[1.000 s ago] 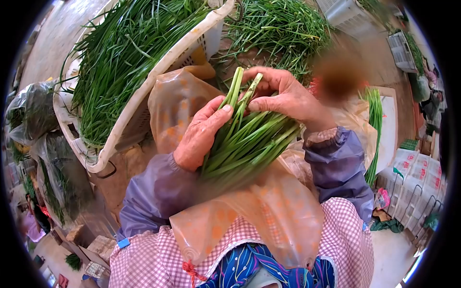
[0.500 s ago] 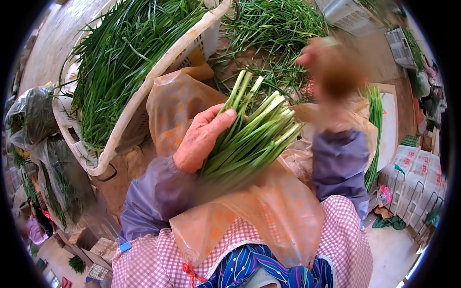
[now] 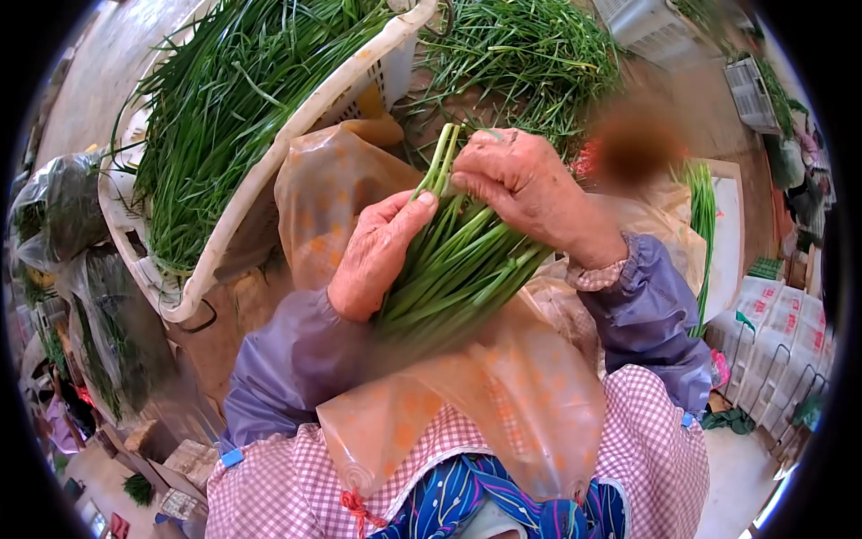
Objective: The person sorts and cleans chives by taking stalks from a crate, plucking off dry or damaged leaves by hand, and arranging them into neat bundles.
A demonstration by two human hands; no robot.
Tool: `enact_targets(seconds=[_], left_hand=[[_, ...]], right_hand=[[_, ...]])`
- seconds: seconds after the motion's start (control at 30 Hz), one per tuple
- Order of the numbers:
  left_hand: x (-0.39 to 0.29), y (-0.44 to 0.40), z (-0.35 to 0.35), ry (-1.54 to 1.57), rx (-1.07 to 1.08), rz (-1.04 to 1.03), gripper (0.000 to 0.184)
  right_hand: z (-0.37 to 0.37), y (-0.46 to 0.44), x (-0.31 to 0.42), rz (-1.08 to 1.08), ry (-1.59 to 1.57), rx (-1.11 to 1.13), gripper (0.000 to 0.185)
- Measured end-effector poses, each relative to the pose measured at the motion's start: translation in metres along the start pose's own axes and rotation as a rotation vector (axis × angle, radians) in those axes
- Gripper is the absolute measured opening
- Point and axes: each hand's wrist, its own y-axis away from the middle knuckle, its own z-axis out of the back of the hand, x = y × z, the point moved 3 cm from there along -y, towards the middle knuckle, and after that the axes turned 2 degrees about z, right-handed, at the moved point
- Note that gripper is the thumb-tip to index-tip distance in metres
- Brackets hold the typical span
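The plastic sheet point(image 3: 476, 404) over the lap is thin, see-through and kinda crinkly, peachy with orange blotches, lying on pink-and-white checked cloth point(image 3: 269, 494). Purple-grey sleeves point(image 3: 283, 368) look smooth and a bit slick, gathered at the wrists. Up on the left there's an off-white hard plastic crate point(image 3: 346, 79), thick rounded rim, slotted sides, heaped with long grassy leaves point(image 3: 242, 117).

The bunch of greens point(image 3: 458, 287) is just above the lap, in the left hand point(image 3: 377, 256): slim, glossy stalks, bright green, with a couple of paler ones poking up past the thumb. That hand's curled round it, thumb pressed on the stalks. The right hand point(image 3: 539, 189) has thumb and forefinger pinched together right beside those; can't tell exactly what's between them.
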Motion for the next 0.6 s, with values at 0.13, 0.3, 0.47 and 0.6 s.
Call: enact_targets(seconds=[0.13, 0.3, 0.47, 0.6], left_hand=[[-0.004, 0.001, -0.002, -0.011, -0.002, 0.013, 0.032], [-0.002, 0.001, 0.001, 0.022, -0.019, 0.019, 0.033], [0.002, -0.002, 0.003, 0.011, -0.031, 0.018, 0.031], [-0.004, 0.002, 0.003, 0.007, -0.016, 0.037, 0.028]], right_hand=[[0.011, 0.004, -0.024, -0.201, -0.045, -0.22, 0.012], [0.077, 0.038, -0.089, -0.162, -1.189, -0.453, 0.017], [0.059, 0.048, -0.08, -0.376, 0.367, -0.103, 0.02], [0.051, 0.024, -0.039, -0.485, -0.052, -0.45, 0.028]])
